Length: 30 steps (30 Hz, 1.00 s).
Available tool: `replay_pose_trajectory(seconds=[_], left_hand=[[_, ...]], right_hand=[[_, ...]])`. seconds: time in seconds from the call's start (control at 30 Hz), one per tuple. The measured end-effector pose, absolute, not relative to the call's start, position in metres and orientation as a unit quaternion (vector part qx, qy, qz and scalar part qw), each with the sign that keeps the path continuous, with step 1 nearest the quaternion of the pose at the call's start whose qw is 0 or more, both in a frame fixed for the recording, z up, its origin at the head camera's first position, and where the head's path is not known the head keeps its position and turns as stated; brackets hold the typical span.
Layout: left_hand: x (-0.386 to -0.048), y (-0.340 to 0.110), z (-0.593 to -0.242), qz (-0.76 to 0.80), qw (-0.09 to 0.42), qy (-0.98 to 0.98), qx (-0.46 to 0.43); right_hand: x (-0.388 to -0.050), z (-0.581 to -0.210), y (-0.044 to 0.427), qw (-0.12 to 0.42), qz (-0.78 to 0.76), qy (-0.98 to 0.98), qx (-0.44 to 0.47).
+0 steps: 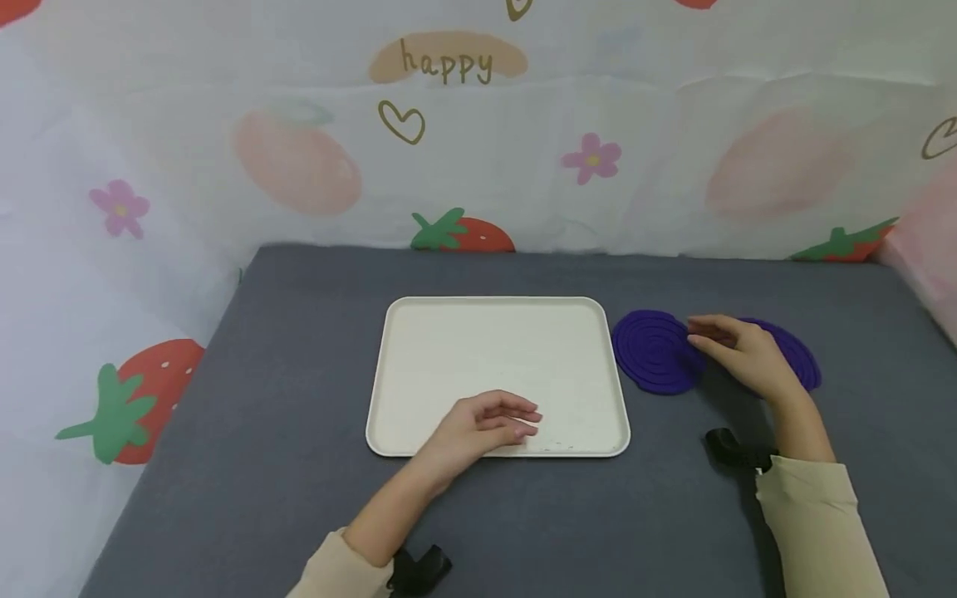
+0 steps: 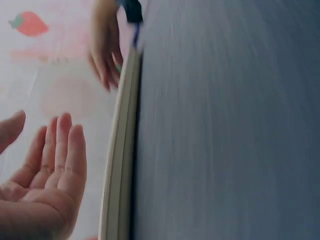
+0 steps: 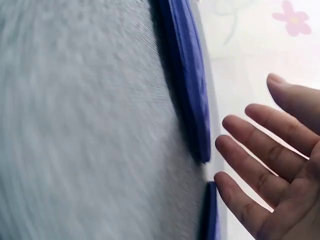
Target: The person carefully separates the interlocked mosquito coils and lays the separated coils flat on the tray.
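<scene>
A cream rectangular tray lies on the grey tabletop. To its right are two flat purple-blue discs with ringed, coil-like surfaces: the left disc sits beside the tray's right edge, and the right disc is partly hidden behind my right hand. My left hand hovers over the tray's front part, holding nothing, its fingers loosely extended. Over the gap between the discs is my right hand, fingers spread in the right wrist view and nothing in them. A disc's edge shows there side-on.
A white cloth printed with strawberries, flowers and hearts hangs behind the table and along its left side. Dark wrist straps sit at both sleeves. Pinkish fabric hangs at the far right.
</scene>
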<state>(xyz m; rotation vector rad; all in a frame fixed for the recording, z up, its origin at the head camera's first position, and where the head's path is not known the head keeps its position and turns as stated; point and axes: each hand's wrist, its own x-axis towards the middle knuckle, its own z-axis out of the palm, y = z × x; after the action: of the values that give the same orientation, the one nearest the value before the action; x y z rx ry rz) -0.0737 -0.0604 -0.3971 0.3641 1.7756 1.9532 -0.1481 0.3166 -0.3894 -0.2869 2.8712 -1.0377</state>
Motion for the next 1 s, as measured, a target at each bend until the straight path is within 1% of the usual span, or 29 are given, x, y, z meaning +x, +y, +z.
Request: replay_pose_trajectory(seconds=[0.3,0.4,0.47,0.63,0.73,0.83,0.9,1.0], left_hand=[[-0.056,0.04,-0.402,0.775,0.303,0.546,0.098],[-0.053,0.062,-0.404,0.789,0.314,0.521,0.087],[-0.052,0.074,-0.405,0.798,0.309,0.512,0.074],[-0.052,0.088,-0.411,0.808,0.302,0.505,0.042],[-0.053,0.088,-0.414,0.808,0.305,0.501,0.044],[-0.052,0.087,-0.415,0.811,0.308,0.495,0.053],[-0.052,0.087,-0.416,0.814,0.308,0.49,0.056],[-0.051,0.086,-0.416,0.816,0.308,0.486,0.059]], right_hand=[[-0.146,-0.395,0.319,0.079,-0.353,0.93,-0.066],[-0.146,-0.397,0.317,0.08,-0.333,0.937,-0.069],[-0.147,-0.399,0.316,0.074,-0.327,0.939,-0.077],[-0.148,-0.403,0.311,0.063,-0.36,0.927,-0.084],[-0.148,-0.403,0.308,0.049,-0.374,0.923,-0.081],[-0.147,-0.402,0.306,0.024,-0.399,0.914,-0.067],[-0.147,-0.402,0.305,0.006,-0.445,0.894,-0.051],[-0.145,-0.404,0.304,-0.006,-0.561,0.828,-0.013]])
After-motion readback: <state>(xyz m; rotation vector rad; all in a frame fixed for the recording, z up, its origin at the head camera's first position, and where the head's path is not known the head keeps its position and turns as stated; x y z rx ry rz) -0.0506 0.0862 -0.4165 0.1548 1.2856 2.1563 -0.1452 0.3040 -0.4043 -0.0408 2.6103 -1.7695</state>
